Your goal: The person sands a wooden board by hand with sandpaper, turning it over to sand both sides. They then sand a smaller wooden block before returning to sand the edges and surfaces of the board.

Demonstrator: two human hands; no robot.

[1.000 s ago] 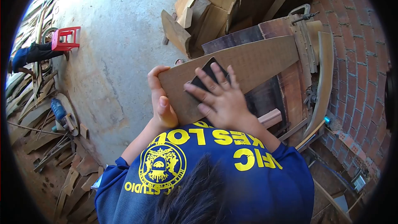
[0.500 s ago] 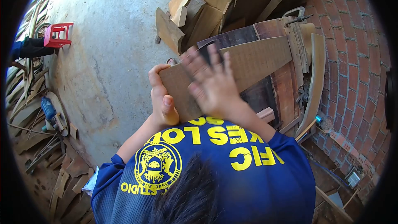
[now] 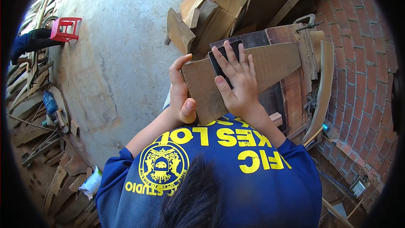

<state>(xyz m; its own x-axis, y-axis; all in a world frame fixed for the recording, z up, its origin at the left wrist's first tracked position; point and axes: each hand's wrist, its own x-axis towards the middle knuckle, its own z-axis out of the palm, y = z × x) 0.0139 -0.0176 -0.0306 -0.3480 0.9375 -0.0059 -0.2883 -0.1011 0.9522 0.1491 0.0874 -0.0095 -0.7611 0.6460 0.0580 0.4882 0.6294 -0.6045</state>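
Observation:
A long brown wooden board [image 3: 274,61], wide at my end and narrowing away to the right, lies over darker planks. My left hand [image 3: 182,90] grips its near left end, fingers and thumb curled against the end edge. Flat on the board's face is a black sheet, apparently sandpaper [image 3: 218,64]. My right hand [image 3: 239,78] presses on it with fingers outstretched and spread; the palm hides part of the sheet. The board's lower end rests close against the front of my blue shirt [image 3: 228,177].
Dark reddish planks [image 3: 291,97] lie beneath the board, with a metal clamp [image 3: 306,22] at their far end. Cut wood pieces [image 3: 215,21] are piled ahead. A brick wall [image 3: 354,59] stands right. Far left are a red stool [image 3: 66,29], a person's leg [image 3: 40,36] and wood scraps.
My right hand, blurred before, is now sharp and farther right, showing more of the sandpaper. The board's end and my left hand also appear farther right, partly because the view has shifted.

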